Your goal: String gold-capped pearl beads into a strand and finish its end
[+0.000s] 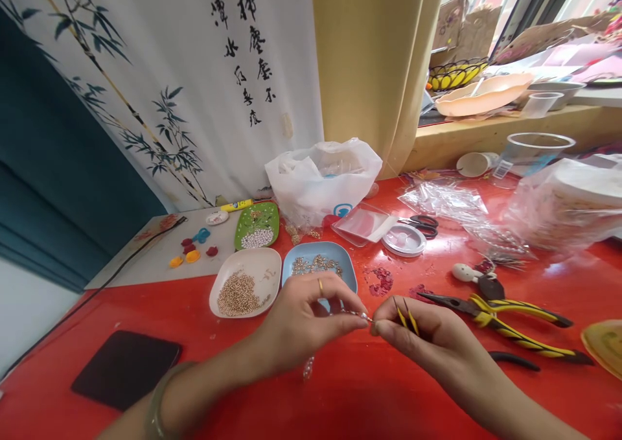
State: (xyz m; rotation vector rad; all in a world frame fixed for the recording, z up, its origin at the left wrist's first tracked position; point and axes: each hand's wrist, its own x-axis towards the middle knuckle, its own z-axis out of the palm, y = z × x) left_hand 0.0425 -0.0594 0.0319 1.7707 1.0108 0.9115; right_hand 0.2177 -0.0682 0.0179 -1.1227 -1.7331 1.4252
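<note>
My left hand (pixel 306 320) is closed in a pinch on a thin wire piece with small beads (pixel 357 313), held above the red table (pixel 340 394). My right hand (pixel 422 336) meets it fingertip to fingertip, closed round a small yellow-and-black striped tool (pixel 407 315) whose tips point up. A short beaded strand (pixel 308 366) hangs below my left hand. Just beyond my hands sit a blue dish of metal findings (pixel 318 265) and a white dish of gold beads (pixel 243 291).
Yellow-and-black pliers (pixel 500 317) lie to the right. A green dish of white beads (pixel 257 226), a white plastic bag (pixel 323 177), scissors (pixel 422 225), a round lid (pixel 404 239) and clear bags (pixel 564 200) stand behind. A black pad (pixel 126 369) lies at the left.
</note>
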